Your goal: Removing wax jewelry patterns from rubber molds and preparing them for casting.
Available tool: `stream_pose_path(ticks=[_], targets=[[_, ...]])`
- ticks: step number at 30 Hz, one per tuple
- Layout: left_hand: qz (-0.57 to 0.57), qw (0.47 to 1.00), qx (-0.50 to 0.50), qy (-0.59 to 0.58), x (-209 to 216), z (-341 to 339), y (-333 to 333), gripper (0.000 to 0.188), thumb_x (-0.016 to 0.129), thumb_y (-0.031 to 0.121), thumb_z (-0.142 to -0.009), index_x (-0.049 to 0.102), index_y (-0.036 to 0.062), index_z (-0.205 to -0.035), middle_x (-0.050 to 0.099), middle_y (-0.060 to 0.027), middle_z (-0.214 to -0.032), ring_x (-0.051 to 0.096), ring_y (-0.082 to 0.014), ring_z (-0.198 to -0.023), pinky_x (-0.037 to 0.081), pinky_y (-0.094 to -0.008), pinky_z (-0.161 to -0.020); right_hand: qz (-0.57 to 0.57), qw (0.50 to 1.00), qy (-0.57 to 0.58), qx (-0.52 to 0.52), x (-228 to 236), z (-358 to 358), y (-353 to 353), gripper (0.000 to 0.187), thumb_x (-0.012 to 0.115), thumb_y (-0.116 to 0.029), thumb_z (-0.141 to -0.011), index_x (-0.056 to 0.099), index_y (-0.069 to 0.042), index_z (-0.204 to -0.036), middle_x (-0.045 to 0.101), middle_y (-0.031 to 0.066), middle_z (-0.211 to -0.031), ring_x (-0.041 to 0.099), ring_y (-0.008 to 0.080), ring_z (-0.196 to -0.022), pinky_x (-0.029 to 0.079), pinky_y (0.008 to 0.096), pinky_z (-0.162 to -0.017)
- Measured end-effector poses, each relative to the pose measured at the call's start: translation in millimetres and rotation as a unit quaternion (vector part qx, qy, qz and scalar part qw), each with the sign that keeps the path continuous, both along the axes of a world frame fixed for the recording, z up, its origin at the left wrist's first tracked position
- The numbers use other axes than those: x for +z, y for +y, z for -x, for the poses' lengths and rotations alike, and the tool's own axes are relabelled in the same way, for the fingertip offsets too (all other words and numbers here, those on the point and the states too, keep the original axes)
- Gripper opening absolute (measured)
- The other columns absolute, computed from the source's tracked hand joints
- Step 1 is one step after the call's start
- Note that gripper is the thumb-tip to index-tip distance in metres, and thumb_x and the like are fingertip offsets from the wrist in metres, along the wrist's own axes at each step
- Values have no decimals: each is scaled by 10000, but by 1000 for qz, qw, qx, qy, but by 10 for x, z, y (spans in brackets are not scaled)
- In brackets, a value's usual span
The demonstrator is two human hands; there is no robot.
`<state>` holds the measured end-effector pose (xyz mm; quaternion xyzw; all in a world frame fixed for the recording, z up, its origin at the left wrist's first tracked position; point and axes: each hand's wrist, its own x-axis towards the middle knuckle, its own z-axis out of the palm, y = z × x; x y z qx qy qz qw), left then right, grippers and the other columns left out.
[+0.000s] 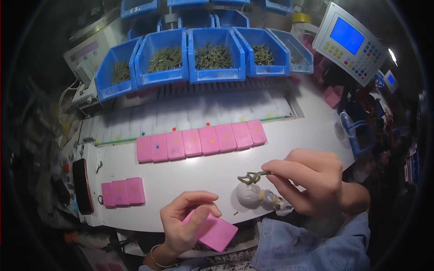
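Pink tile [216, 232]: flat rectangular pink piece with a small coloured dot on its face, pinched in the left hand [187, 221] between thumb and fingers, tilted, hanging over the near edge of the white table [190, 180].
Green twist [250, 178]: small dark-green knotted strand, held by its stem end at the right hand [307, 180] fingertips, just above the table, knot pointing left.
White bundle [249, 195]: small round white wrapped ball with a tan-bound neck, lying on the table just under the green twist, its tail end tucked beneath the right hand's lower fingers.
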<state>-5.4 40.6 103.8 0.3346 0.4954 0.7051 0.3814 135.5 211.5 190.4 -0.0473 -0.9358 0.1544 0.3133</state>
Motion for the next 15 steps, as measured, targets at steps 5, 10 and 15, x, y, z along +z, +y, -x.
stream_pose_path(ticks=[5,10,15], targets=[[47,999,-10,-7,-171,42,112,381,495,288,-914,560,-72,-1020,630,-114,-776,587,-142,-735,469,-257,-698,68,987,-140,-40,68,12,492,129,613,-74,-748,642,-5,-853,593,141,-704,586,301,-623,465,379,-560],[63,994,45,74,-475,154,78,610,231,458,-967,521,-56,-1123,621,-89,-768,611,-147,-652,498,-237,-595,124,970,-141,-156,463,534,1696,139,570,-70,-711,670,28,-718,609,107,-537,612,154,-489,498,275,-531],[62,995,74,0,-725,189,260,718,220,565,-919,491,-56,-1157,622,-105,-778,619,-159,-658,503,-235,-595,67,930,90,-350,992,1136,3299,146,570,-91,-698,689,-9,-722,628,91,-550,627,155,-519,512,268,-584]])
